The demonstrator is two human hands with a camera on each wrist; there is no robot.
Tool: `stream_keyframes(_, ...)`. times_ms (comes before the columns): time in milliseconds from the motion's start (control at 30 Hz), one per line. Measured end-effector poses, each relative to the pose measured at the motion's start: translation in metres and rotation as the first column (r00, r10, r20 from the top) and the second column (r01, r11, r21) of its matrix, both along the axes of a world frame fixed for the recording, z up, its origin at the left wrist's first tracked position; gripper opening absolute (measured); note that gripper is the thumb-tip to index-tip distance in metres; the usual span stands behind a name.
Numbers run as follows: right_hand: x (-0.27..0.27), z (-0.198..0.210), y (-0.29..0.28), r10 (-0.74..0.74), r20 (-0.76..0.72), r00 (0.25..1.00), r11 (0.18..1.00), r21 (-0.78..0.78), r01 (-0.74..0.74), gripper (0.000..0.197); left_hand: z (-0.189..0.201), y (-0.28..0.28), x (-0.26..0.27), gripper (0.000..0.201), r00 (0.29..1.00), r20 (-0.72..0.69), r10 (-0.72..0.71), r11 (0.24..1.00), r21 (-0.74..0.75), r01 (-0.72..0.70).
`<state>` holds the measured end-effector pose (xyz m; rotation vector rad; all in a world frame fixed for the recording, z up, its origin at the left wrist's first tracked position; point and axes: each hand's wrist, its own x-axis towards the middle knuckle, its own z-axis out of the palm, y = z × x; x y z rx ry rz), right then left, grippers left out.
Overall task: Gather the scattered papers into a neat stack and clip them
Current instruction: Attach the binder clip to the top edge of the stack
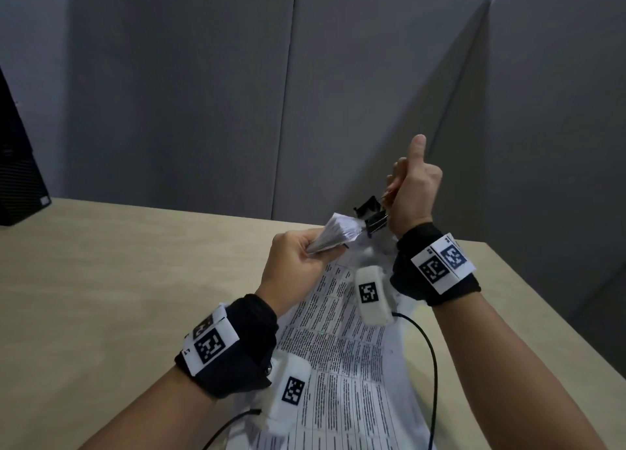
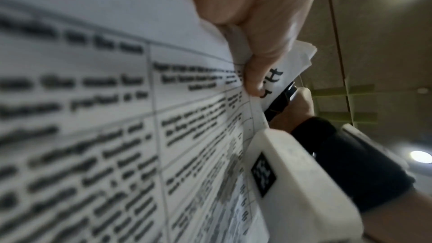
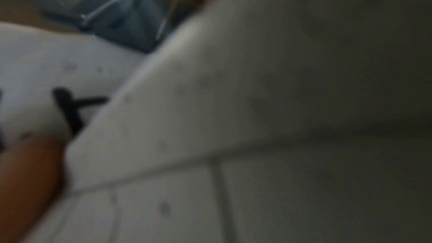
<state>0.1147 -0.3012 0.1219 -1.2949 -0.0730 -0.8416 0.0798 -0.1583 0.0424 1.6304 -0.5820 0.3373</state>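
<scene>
A stack of printed papers (image 1: 342, 341) slopes up from the desk toward me. My left hand (image 1: 298, 263) grips its far top corner (image 1: 338, 233), thumb and fingers curled round the fanned sheets (image 2: 297, 62). My right hand (image 1: 410, 192) holds a black binder clip (image 1: 372, 217) by its wire handles, thumb pointing up. The clip's mouth sits at the paper corner; its black body (image 2: 280, 99) shows beside the sheets. The right wrist view is blurred, with the clip (image 3: 131, 17) above white paper (image 3: 210, 99).
The light wooden desk (image 1: 135, 280) has bare room to the left. A black box (image 1: 17, 172) stands at its far left edge. Grey partition panels (image 1: 305, 77) close off the back and right. Black cables (image 1: 430, 358) trail from both wrist cameras.
</scene>
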Motion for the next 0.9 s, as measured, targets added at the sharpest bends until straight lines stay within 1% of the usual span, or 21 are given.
stream_keyframes(67, 0.001, -0.001, 0.000, -0.032, -0.016, 0.999, 0.998, -0.060, 0.031, 0.060, 0.003, 0.000, 0.003, 0.013, 0.999, -0.049, -0.017, 0.999, -0.032, 0.016)
stream_keyframes(100, 0.002, -0.001, 0.000, -0.046, -0.016, 0.999, 0.997, -0.067, 0.044, 0.060, 0.004, -0.001, 0.004, 0.013, 0.996, -0.079, -0.028, 0.999, -0.045, 0.025)
stream_keyframes(167, 0.003, 0.003, -0.004, -0.072, -0.020, 0.997, 0.997, -0.032, 0.072, 0.059, 0.004, 0.000, 0.004, 0.004, 0.990, -0.127, -0.062, 0.996, -0.068, 0.053)
stream_keyframes(200, 0.004, 0.007, -0.006, -0.089, -0.031, 0.996, 0.996, -0.009, 0.089, 0.059, 0.003, 0.000, 0.005, 0.005, 0.987, -0.142, -0.072, 0.995, -0.074, 0.062)
stream_keyframes(267, 0.004, 0.017, -0.009, -0.108, -0.049, 0.993, 0.993, 0.048, 0.110, 0.058, 0.002, -0.001, 0.006, 0.013, 0.986, -0.150, -0.076, 0.995, -0.072, 0.066)
stream_keyframes(367, 0.007, 0.026, -0.006, -0.113, -0.092, 0.989, 0.988, 0.096, 0.122, 0.057, 0.001, -0.003, 0.005, 0.012, 0.988, -0.141, -0.057, 0.997, -0.064, 0.048)
stream_keyframes(467, 0.010, 0.021, -0.001, -0.103, -0.134, 0.986, 0.987, 0.110, 0.118, 0.057, 0.001, -0.005, 0.003, 0.015, 0.990, -0.139, -0.031, 0.997, -0.072, 0.021)
stream_keyframes(533, 0.009, 0.017, 0.000, -0.097, -0.142, 0.985, 0.985, 0.126, 0.115, 0.059, 0.002, -0.005, 0.002, 0.013, 0.987, -0.159, -0.026, 0.997, -0.079, 0.013)
stream_keyframes(633, 0.000, 0.019, -0.001, -0.084, -0.093, 0.992, 0.976, 0.195, 0.101, 0.060, 0.005, -0.004, -0.001, 0.013, 0.979, -0.201, -0.041, 0.995, -0.102, 0.021)
stream_keyframes(700, -0.006, 0.020, -0.002, -0.084, -0.041, 0.996, 0.963, 0.255, 0.092, 0.059, 0.008, -0.004, -0.002, 0.012, 0.965, -0.249, -0.075, 0.985, -0.168, 0.033)
stream_keyframes(767, -0.010, 0.019, 0.000, -0.093, -0.001, 0.996, 0.957, 0.274, 0.089, 0.058, 0.011, -0.004, -0.002, 0.011, 0.954, -0.279, -0.114, 0.972, -0.231, 0.048)
stream_keyframes(900, -0.010, 0.018, 0.006, -0.100, 0.083, 0.992, 0.949, 0.307, 0.070, 0.064, 0.015, -0.005, -0.002, 0.013, 0.957, -0.261, -0.124, 0.973, -0.222, 0.066)
